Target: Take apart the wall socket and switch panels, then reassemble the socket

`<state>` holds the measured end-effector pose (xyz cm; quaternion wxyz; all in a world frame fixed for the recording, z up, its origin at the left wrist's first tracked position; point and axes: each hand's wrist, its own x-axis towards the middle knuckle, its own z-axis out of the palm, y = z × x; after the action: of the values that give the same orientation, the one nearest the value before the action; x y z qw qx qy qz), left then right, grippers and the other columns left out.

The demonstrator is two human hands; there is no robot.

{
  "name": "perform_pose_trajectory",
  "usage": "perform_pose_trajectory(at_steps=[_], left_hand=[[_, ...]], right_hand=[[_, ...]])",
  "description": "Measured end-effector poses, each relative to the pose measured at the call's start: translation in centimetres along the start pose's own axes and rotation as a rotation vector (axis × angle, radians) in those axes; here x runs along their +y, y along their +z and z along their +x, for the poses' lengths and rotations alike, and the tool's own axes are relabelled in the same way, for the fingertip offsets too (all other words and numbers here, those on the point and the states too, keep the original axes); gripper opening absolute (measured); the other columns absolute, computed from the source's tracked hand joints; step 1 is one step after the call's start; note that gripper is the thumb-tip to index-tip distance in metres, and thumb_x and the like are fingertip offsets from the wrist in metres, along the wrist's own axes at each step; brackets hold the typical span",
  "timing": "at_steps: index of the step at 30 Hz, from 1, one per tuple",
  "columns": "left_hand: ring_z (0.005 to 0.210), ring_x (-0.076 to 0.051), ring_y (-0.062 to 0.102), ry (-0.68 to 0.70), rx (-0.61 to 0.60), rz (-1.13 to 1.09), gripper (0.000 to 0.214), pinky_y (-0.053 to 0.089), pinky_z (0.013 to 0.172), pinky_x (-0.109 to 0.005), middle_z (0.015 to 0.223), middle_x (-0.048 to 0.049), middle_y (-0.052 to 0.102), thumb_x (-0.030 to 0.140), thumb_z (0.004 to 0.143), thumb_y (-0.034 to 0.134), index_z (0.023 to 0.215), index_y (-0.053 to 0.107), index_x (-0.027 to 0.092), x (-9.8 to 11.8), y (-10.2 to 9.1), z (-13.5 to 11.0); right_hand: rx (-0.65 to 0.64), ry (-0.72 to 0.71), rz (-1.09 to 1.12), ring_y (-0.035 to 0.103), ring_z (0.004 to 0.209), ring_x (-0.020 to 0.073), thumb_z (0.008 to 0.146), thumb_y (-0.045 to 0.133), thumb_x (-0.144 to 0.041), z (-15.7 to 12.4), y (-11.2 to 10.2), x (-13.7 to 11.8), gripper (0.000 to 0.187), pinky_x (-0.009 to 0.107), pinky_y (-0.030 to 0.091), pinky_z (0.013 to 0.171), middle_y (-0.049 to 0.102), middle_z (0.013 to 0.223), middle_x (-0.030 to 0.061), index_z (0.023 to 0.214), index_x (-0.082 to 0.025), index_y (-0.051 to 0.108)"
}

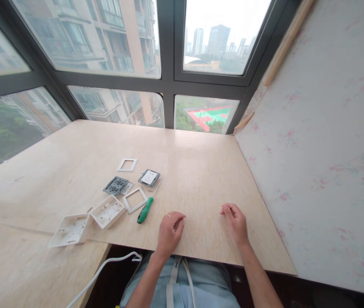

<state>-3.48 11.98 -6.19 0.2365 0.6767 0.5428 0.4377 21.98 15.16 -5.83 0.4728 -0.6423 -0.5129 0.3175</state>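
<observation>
Beside left grip (pixel 170 233), green screwdriver (pixel 145 210), apart

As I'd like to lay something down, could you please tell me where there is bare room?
The tabletop is bare between the left hand and right hand, beyond both towards the window frame, and between the right hand and patterned wall. It is crowded left of the left hand: screwdriver, white frames, socket modules and open boxes lie close together.

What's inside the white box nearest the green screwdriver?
Inside the white box, you can see its white floor, marked with small dark spots. The inner face of the wall nearest the person can't be seen; that wall itself covers it.
</observation>
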Motion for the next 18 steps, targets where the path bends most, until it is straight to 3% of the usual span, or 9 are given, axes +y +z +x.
perform_pose_trajectory(at_steps=[9, 18], left_hand=[[0.089, -0.018, 0.063, -0.027, -0.026, -0.024, 0.017, 0.047, 0.081, -0.033, 0.093, -0.0027, 0.068, 0.016, 0.091, 0.048, 0.093, 0.065, 0.021, -0.2, 0.0, -0.1], [0.089, -0.019, 0.063, -0.018, -0.021, -0.027, 0.017, 0.047, 0.081, -0.034, 0.093, -0.0028, 0.069, 0.015, 0.09, 0.049, 0.093, 0.065, 0.02, 0.0, -0.1, 0.0]], right_hand=[[-0.001, 0.018, 0.092, 0.058, 0.077, 0.0218, 0.087, 0.059, -0.053, 0.1, 0.0, 0.4, 0.037, 0.035, 0.041, 0.079, 0.064, 0.074, 0.0059, 0.079, -0.018, 0.064], [-0.113, 0.02, 0.405, 0.055, 0.066, 0.018, 0.087, 0.062, -0.054, 0.4, -1.5, 0.8, 0.039, 0.034, 0.045, 0.073, 0.055, 0.063, 0.0018, 0.071, -0.02, 0.057]])
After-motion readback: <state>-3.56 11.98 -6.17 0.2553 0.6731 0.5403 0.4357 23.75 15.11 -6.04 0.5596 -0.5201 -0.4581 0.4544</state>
